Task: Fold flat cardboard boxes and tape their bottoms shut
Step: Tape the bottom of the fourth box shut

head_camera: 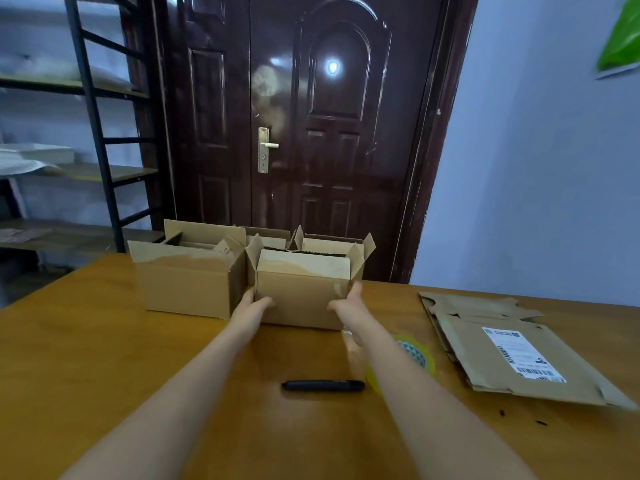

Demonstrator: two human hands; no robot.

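head view: we hold the small box [303, 292] at twelve o'clock on the table [104, 358], our left hand [254, 304] clamped on its left edge and our right hand [348, 301] gripping its right edge, flaps up. it sits just beside the larger box [187, 282] at eleven o'clock. to set it well, we judge we should keep even pressure on both sides and keep it square. the tape roll [414, 355] and black pen [323, 385] wait near at four o'clock, the flat cardboard [502, 348] at three.
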